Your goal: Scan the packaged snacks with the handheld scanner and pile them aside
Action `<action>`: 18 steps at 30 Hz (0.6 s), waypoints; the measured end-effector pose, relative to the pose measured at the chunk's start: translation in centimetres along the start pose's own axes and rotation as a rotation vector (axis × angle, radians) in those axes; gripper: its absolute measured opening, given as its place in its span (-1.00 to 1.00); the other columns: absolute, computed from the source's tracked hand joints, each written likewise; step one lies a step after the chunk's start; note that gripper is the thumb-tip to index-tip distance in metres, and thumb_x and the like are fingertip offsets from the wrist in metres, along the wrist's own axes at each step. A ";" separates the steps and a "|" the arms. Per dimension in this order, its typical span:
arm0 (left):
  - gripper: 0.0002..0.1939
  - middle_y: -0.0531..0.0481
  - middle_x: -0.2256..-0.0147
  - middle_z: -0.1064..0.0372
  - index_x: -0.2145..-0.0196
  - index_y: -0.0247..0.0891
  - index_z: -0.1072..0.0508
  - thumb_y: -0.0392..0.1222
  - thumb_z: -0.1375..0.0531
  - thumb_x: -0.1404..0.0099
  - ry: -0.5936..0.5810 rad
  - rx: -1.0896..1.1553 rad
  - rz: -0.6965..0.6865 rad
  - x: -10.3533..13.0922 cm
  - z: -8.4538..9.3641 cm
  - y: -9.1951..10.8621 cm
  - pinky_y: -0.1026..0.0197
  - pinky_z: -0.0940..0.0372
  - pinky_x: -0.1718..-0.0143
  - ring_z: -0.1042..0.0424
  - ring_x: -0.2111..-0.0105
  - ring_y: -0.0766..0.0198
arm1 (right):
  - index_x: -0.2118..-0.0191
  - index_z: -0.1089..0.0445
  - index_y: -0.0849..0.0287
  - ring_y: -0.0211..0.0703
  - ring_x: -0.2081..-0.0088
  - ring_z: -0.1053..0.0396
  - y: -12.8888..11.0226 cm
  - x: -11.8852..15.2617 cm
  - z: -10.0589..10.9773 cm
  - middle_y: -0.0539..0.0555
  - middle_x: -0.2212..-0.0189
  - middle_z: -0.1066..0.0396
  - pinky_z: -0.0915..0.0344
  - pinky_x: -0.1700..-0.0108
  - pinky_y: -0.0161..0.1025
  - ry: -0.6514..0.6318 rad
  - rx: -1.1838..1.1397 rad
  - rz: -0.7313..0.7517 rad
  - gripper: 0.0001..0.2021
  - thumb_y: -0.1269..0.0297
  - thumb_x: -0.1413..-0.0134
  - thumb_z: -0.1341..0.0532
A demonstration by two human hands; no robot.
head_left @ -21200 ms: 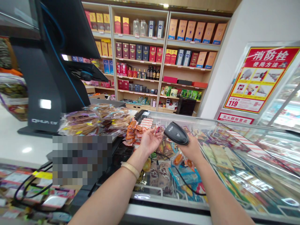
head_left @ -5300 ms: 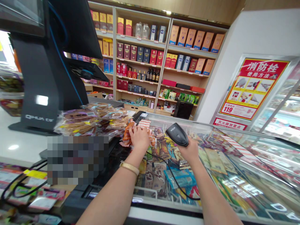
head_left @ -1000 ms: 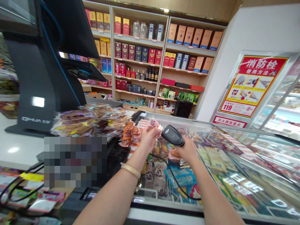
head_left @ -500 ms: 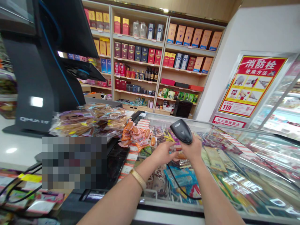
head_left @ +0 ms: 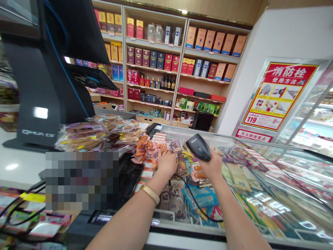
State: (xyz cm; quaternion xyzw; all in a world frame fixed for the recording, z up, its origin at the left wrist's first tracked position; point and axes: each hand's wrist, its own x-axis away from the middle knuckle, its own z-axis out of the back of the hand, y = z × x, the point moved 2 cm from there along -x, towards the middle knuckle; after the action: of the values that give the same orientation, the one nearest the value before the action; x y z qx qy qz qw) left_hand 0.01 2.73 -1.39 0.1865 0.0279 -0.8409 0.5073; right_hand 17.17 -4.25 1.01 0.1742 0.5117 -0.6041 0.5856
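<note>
My right hand [head_left: 214, 165] is wrapped round a black handheld barcode scanner [head_left: 198, 147], raised above the glass counter with its head pointing up and left. Below the scanner, next to that hand, small sausage packs [head_left: 199, 173] lie on the glass. My left hand [head_left: 168, 164], with a gold band at the wrist, reaches over the right side of a pile of packaged sausages [head_left: 142, 147]. Its fingers are stretched out and touch the packs; the fingertips are partly hidden among them.
A glass display counter [head_left: 231, 222] spreads under my arms, with snack bags inside. On the left stand a dark checkout terminal [head_left: 39, 104] and a heap of clear snack bags [head_left: 85, 133]. The scanner's cable [head_left: 194, 198] loops across the glass. Shelves of boxes [head_left: 153, 69] line the back.
My left hand has moved left from the packs under the scanner to the sausage pile. Those packs now lie uncovered. The scanner has shifted slightly left in my right hand.
</note>
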 end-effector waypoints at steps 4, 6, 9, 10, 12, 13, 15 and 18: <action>-0.78 -0.17 0.33 -0.53 0.29 -0.23 -0.52 -0.32 -0.07 -0.22 0.047 0.129 -0.036 -0.5 -0.4 0.1 -0.12 -0.09 -0.08 -0.49 0.20 0.04 | 0.35 -0.48 0.15 -0.04 0.45 -0.43 0.1 0.0 -0.1 0.12 0.47 -0.51 -0.26 0.40 -0.24 -0.012 0.006 0.005 -0.75 0.13 0.12 -0.17; -0.78 -0.11 0.35 -0.53 0.22 -0.21 -0.49 -0.29 -0.09 -0.23 0.125 0.358 0.025 -1.0 -0.6 -0.2 -0.02 -0.20 0.01 -0.49 0.26 0.10 | 0.33 -0.48 0.16 -0.03 0.43 -0.44 0.2 0.0 -0.1 0.13 0.46 -0.51 -0.27 0.39 -0.23 -0.009 0.013 0.012 -0.74 0.13 0.11 -0.18; -0.83 -0.07 0.35 -0.51 0.24 -0.23 -0.47 -0.25 -0.18 -0.17 0.304 0.848 0.149 -2.1 -0.9 -0.8 0.14 -0.30 0.18 -0.47 0.29 0.18 | 0.33 -0.48 0.14 -0.02 0.41 -0.45 0.3 0.0 -0.1 0.12 0.46 -0.51 -0.28 0.37 -0.23 -0.025 0.026 0.016 -0.75 0.14 0.11 -0.17; -0.85 -0.06 0.34 -0.50 0.29 -0.24 -0.47 -0.23 -0.23 -0.13 0.358 1.007 0.185 -2.4 -1.0 -1.0 0.18 -0.31 0.22 -0.47 0.30 0.20 | 0.35 -0.47 0.13 -0.02 0.42 -0.45 0.3 0.0 -0.1 0.11 0.47 -0.51 -0.28 0.37 -0.23 -0.041 0.035 0.018 -0.77 0.14 0.11 -0.17; -0.81 -0.05 0.35 -0.48 0.33 -0.27 -0.47 -0.19 -0.29 -0.05 0.421 1.282 0.256 -2.9 -1.0 -1.3 0.23 -0.31 0.29 -0.46 0.34 0.23 | 0.36 -0.47 0.13 -0.02 0.41 -0.45 0.3 0.0 -0.3 0.10 0.47 -0.51 -0.28 0.37 -0.23 -0.082 0.055 0.036 -0.78 0.17 0.12 -0.16; -0.75 -0.02 0.38 -0.47 0.31 -0.28 -0.47 -0.16 -0.32 -0.02 0.433 1.391 0.294 -3.0 -1.0 -1.4 0.25 -0.30 0.35 -0.45 0.39 0.26 | 0.34 -0.47 0.13 -0.01 0.39 -0.46 0.2 0.0 -0.3 0.11 0.45 -0.52 -0.29 0.36 -0.22 -0.103 0.061 0.051 -0.77 0.18 0.11 -0.16; -0.64 0.03 0.44 -0.43 0.26 -0.28 -0.44 -0.13 -0.35 0.04 0.467 1.552 0.365 -3.1 -0.8 -1.6 0.30 -0.26 0.43 -0.41 0.47 0.31 | 0.27 -0.48 0.12 0.01 0.33 -0.48 0.2 0.1 -0.5 0.12 0.38 -0.54 -0.31 0.31 -0.20 -0.135 0.068 0.082 -0.73 0.20 0.11 -0.15; -0.54 0.08 0.46 -0.40 0.26 -0.26 -0.35 -0.14 -0.39 0.12 0.558 1.689 0.410 -3.0 -0.3 -1.7 0.34 -0.25 0.44 -0.41 0.47 0.34 | 0.22 -0.48 0.12 0.02 0.30 -0.49 0.1 0.1 -0.6 0.13 0.34 -0.55 -0.33 0.27 -0.19 -0.160 0.076 0.094 -0.71 0.21 0.12 -0.15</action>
State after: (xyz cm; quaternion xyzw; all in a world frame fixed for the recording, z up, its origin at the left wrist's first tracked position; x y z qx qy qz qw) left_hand -0.16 6.17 -0.86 0.6937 -0.5090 -0.3995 0.3165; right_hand 17.05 -3.83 0.59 0.1714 0.4315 -0.6068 0.6452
